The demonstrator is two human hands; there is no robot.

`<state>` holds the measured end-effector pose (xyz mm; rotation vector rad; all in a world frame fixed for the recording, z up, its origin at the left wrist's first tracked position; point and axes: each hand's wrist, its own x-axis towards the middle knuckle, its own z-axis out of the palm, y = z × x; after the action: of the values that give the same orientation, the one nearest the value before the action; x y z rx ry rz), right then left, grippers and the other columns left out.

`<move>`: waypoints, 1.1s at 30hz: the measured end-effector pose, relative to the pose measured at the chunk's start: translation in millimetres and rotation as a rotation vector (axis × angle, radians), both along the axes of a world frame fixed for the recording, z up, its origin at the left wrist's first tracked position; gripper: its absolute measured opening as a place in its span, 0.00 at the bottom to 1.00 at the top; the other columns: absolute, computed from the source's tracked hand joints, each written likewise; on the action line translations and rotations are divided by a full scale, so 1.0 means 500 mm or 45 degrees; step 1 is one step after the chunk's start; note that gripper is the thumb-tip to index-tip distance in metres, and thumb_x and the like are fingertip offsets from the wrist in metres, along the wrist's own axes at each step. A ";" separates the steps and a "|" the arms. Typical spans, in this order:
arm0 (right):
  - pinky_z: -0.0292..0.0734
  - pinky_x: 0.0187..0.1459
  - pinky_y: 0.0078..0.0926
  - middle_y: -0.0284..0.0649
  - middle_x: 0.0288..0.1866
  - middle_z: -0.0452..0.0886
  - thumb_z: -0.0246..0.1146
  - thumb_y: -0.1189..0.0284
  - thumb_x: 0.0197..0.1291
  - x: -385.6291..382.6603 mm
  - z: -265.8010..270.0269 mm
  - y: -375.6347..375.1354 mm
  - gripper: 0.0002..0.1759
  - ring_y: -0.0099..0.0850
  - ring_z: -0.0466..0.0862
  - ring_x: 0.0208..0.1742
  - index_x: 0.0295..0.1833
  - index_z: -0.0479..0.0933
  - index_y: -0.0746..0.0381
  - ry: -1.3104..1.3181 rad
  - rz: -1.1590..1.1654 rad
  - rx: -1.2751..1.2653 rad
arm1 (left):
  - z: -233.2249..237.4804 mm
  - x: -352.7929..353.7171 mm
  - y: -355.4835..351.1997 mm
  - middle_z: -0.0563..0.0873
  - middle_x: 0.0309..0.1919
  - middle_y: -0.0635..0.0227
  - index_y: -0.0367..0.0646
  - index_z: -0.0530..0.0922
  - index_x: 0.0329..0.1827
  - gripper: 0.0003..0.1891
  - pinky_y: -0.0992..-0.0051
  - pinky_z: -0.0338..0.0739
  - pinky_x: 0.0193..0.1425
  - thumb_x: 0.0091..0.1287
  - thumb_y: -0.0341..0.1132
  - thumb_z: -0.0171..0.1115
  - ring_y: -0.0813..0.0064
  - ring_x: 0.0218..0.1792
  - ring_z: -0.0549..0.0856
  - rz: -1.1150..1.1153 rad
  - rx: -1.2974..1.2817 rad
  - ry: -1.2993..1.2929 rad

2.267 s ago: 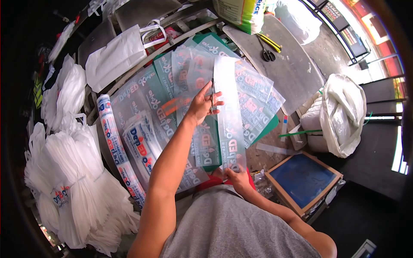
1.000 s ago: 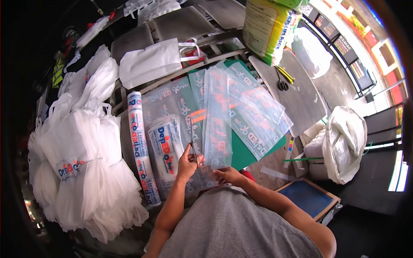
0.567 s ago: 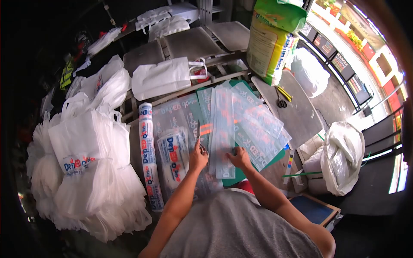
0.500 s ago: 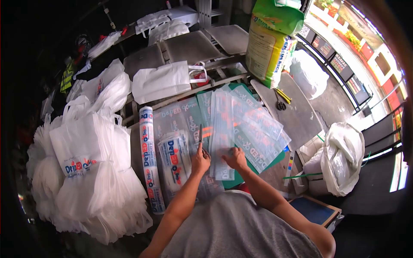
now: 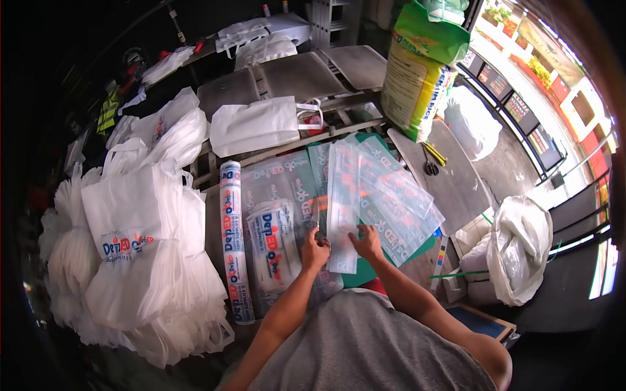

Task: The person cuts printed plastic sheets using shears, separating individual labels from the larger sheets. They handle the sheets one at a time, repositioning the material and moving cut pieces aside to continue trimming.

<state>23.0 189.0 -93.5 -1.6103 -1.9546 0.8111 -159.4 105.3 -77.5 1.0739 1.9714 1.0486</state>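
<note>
My left hand (image 5: 315, 253) is closed around the dark handles of a pair of scissors (image 5: 321, 238), its blades pointing away from me and hard to make out now. It is over the left edge of a stack of clear printed plastic strips (image 5: 343, 215). My right hand (image 5: 368, 245), thumb and fingers apart, is at the right edge of the same strips and holds nothing. More clear printed sheets (image 5: 398, 205) fan out to the right over a green cutting mat (image 5: 365, 279). Left of my hands lie a printed plastic roll (image 5: 231, 241) and a wrapped printed pack (image 5: 274, 241).
Bundled white printed bags (image 5: 137, 260) pile up on the left. A white tote bag (image 5: 254, 127) lies beyond the sheets. A rice sack (image 5: 420, 78) stands at the back right, near another pair of scissors (image 5: 430, 166). A white plastic sack (image 5: 520, 251) is at right.
The scissors in my left hand have tipped, so their blades no longer stand out clearly. My right hand's fingers have spread a little at the strips' edge. The whole view has shifted slightly.
</note>
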 end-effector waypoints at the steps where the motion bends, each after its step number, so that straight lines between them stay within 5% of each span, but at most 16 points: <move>1: 0.78 0.54 0.38 0.49 0.51 0.82 0.70 0.52 0.59 0.013 -0.014 0.005 0.31 0.41 0.83 0.49 0.58 0.80 0.65 -0.005 -0.106 0.059 | 0.030 0.005 -0.007 0.89 0.37 0.56 0.45 0.65 0.74 0.34 0.66 0.83 0.31 0.63 0.29 0.67 0.65 0.25 0.89 -0.004 -0.031 -0.201; 2: 0.78 0.54 0.38 0.49 0.51 0.82 0.70 0.52 0.59 0.024 -0.012 0.010 0.31 0.41 0.83 0.49 0.58 0.80 0.65 -0.003 -0.111 0.057 | 0.049 0.010 -0.021 0.89 0.37 0.56 0.45 0.65 0.74 0.34 0.66 0.83 0.31 0.63 0.29 0.67 0.65 0.25 0.89 -0.009 -0.032 -0.199; 4: 0.78 0.51 0.33 0.48 0.53 0.82 0.68 0.48 0.63 0.047 0.009 0.023 0.35 0.34 0.83 0.48 0.60 0.79 0.69 0.504 -0.266 -0.726 | 0.084 0.028 -0.060 0.88 0.34 0.62 0.44 0.66 0.73 0.35 0.74 0.79 0.25 0.62 0.26 0.69 0.77 0.18 0.83 -0.006 0.014 -0.652; 5: 0.79 0.48 0.32 0.47 0.52 0.82 0.66 0.46 0.64 0.050 0.040 0.009 0.39 0.30 0.82 0.47 0.63 0.76 0.72 0.689 -0.231 -0.809 | 0.110 0.033 -0.085 0.87 0.33 0.64 0.43 0.65 0.74 0.36 0.75 0.77 0.24 0.62 0.25 0.70 0.78 0.18 0.81 -0.018 0.009 -0.779; 8: 0.80 0.50 0.33 0.50 0.54 0.83 0.69 0.50 0.63 0.039 0.102 -0.009 0.39 0.41 0.86 0.50 0.62 0.75 0.75 0.902 -0.218 -1.131 | 0.125 0.031 -0.148 0.87 0.33 0.63 0.42 0.64 0.75 0.36 0.76 0.78 0.25 0.64 0.25 0.70 0.78 0.20 0.81 -0.139 -0.023 -0.920; 15: 0.88 0.44 0.41 0.50 0.47 0.83 0.66 0.74 0.64 0.020 0.110 -0.008 0.17 0.39 0.86 0.45 0.52 0.73 0.73 1.122 -0.146 -1.114 | 0.106 0.012 -0.216 0.88 0.39 0.61 0.41 0.65 0.75 0.36 0.77 0.79 0.26 0.65 0.29 0.71 0.79 0.22 0.81 -0.066 0.013 -1.016; 19: 0.86 0.42 0.38 0.49 0.46 0.83 0.66 0.74 0.63 0.051 0.179 -0.019 0.14 0.38 0.86 0.43 0.49 0.74 0.72 1.047 -0.044 -1.096 | 0.118 0.020 -0.205 0.88 0.41 0.61 0.40 0.65 0.74 0.35 0.78 0.80 0.27 0.65 0.32 0.72 0.80 0.24 0.82 0.090 0.009 -1.005; 23: 0.82 0.42 0.32 0.46 0.44 0.84 0.69 0.72 0.60 0.103 0.134 -0.017 0.16 0.34 0.85 0.41 0.48 0.75 0.71 0.968 0.128 -0.907 | 0.134 0.052 -0.156 0.89 0.39 0.62 0.40 0.64 0.75 0.37 0.77 0.80 0.27 0.66 0.33 0.72 0.79 0.29 0.86 0.145 0.066 -0.889; 25: 0.79 0.42 0.27 0.43 0.42 0.84 0.70 0.70 0.58 0.132 0.136 -0.020 0.18 0.30 0.84 0.39 0.47 0.77 0.72 0.732 0.082 -0.786 | 0.082 0.052 -0.105 0.89 0.35 0.62 0.37 0.63 0.76 0.39 0.76 0.80 0.28 0.63 0.33 0.73 0.77 0.29 0.88 0.202 0.045 -0.349; 28: 0.79 0.44 0.28 0.41 0.41 0.85 0.70 0.70 0.56 0.188 0.163 -0.032 0.19 0.29 0.83 0.39 0.48 0.77 0.72 0.568 0.115 -0.739 | 0.074 0.044 -0.034 0.89 0.32 0.62 0.33 0.61 0.76 0.40 0.75 0.80 0.28 0.63 0.31 0.72 0.76 0.28 0.89 0.284 -0.027 -0.186; 30: 0.79 0.48 0.28 0.42 0.44 0.84 0.70 0.71 0.57 0.228 0.186 -0.038 0.20 0.29 0.83 0.42 0.50 0.76 0.73 0.824 0.142 -0.842 | 0.105 0.072 -0.008 0.89 0.32 0.63 0.32 0.61 0.75 0.38 0.76 0.80 0.31 0.65 0.31 0.70 0.73 0.30 0.90 0.261 -0.058 -0.236; 33: 0.76 0.54 0.29 0.44 0.50 0.83 0.69 0.74 0.60 0.286 0.227 -0.051 0.20 0.30 0.82 0.51 0.54 0.74 0.71 1.021 0.231 -0.800 | 0.110 0.142 -0.021 0.89 0.38 0.64 0.38 0.65 0.74 0.32 0.74 0.83 0.35 0.69 0.33 0.68 0.72 0.37 0.90 0.078 0.063 -0.903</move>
<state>166.1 163.6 19.8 -1.0929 -1.3167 1.9257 -88.2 94.8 -22.3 0.5462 1.4102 1.2932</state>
